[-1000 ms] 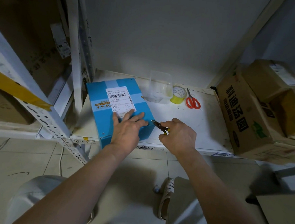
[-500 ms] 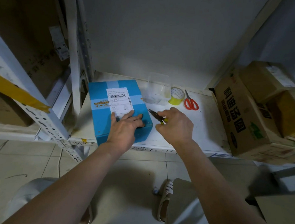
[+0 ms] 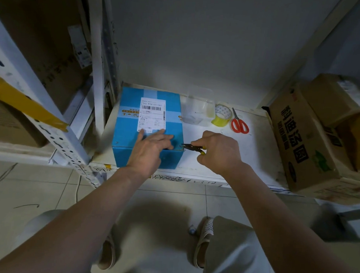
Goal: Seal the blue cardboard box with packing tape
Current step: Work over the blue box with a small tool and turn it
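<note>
The blue cardboard box [image 3: 130,121] sits on the left part of a low white shelf [image 3: 254,152], its near face flush with the shelf's front edge and its left side close to a white metal upright [image 3: 98,75]. A white shipping label [image 3: 152,114] with a barcode is stuck on the box's top, over a paler strip that runs from the back edge toward the front. The left hand [image 3: 148,150] lies flat on the near part of the box top, fingers [image 3: 141,134] straight and spread, their tips reaching the lower edge of the label; it presses rather than grips. The right hand [image 3: 217,151] is just to the right of the box, its fingers curled round a small pair of pliers [image 3: 193,148] with yellow on the handles. The dark nose of the pliers points left and meets the near right corner of the box top. Behind the hands, toward the wall, stands a clear plastic container [image 3: 199,109], just beside the box's right rear corner. To its right a roll of yellowish packing tape [image 3: 222,115] rests on the shelf, touching or nearly touching the container, and a pair of scissors [image 3: 238,123] with red handles lies just beyond the roll. A large brown cardboard carton [image 3: 302,141] printed with dark characters fills the right end of the shelf, well apart from the blue box. More brown cartons sit on the shelving at the left. Below, the person's knees and a perforated slipper [image 3: 204,244] are over a tiled floor [image 3: 28,191].
</note>
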A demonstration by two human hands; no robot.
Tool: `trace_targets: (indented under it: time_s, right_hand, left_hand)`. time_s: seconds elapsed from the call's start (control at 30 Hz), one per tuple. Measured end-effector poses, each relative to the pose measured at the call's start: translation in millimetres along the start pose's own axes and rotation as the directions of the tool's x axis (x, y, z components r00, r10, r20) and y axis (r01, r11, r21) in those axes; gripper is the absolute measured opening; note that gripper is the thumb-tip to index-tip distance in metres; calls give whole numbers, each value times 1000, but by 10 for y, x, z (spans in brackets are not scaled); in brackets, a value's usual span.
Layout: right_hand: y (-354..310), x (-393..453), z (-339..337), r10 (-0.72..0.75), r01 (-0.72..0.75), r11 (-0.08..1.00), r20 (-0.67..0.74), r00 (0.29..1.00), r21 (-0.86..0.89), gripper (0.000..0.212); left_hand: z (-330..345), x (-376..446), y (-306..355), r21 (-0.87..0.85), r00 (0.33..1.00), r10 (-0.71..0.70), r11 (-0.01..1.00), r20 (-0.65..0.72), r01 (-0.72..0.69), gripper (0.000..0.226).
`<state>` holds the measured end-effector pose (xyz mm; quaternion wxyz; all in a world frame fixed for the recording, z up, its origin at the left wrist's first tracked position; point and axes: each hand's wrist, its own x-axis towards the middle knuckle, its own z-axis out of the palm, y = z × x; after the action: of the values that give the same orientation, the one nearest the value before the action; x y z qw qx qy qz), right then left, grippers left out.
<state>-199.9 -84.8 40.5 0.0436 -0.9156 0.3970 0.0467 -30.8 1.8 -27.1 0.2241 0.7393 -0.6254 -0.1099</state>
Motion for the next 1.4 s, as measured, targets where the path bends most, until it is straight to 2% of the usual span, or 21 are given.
trace_targets:
  time_s: [0.17, 0.4, 0.8, 0.9, 1.0, 1.1, 1.13, 1.27, 1.4]
  right_hand:
    - [63, 108, -85, -79, 81, 996, 68, 995, -37, 39]
    - [131, 172, -84, -111, 110, 994, 99, 989, 8, 41]
    - [138, 111, 101, -88, 88, 996, -14, 996, 25, 37]
    - [134, -1, 320, -3, 31, 980, -139, 990, 198, 37]
    - [88, -100, 627, 215, -120, 857, -135, 967, 500, 38]
    - [-106, -38, 697, 431, -152, 478, -80, 899, 865, 40]
    - [-142, 21, 654, 448, -135, 437, -85, 890, 889, 39]
    - [-16, -17, 505, 293, -144, 789, -160, 943, 598, 37]
    - [176, -142, 469, 181, -126, 926, -127, 975, 357, 38]
  left_hand:
    - [55, -10, -26, -52, 999, -18, 999, -43, 16, 59]
    - [54, 8, -39, -81, 999, -21, 997, -37, 18, 56]
    - [30, 27, -17, -78, 1000, 3, 997, -28, -5, 48]
    - [38, 39, 0, -101, 999, -10, 995, -53, 4, 32]
    - [45, 39, 16, -129, 996, -29, 992, -86, 18, 23]
    - [52, 22, -8, -139, 998, -5, 990, -66, -4, 23]
    - [50, 25, -17, -142, 998, -1, 990, -69, -8, 23]
    - [6, 48, -18, -107, 998, -32, 994, -45, 27, 25]
    - [33, 71, -10, -53, 997, -76, 996, -33, 74, 31]
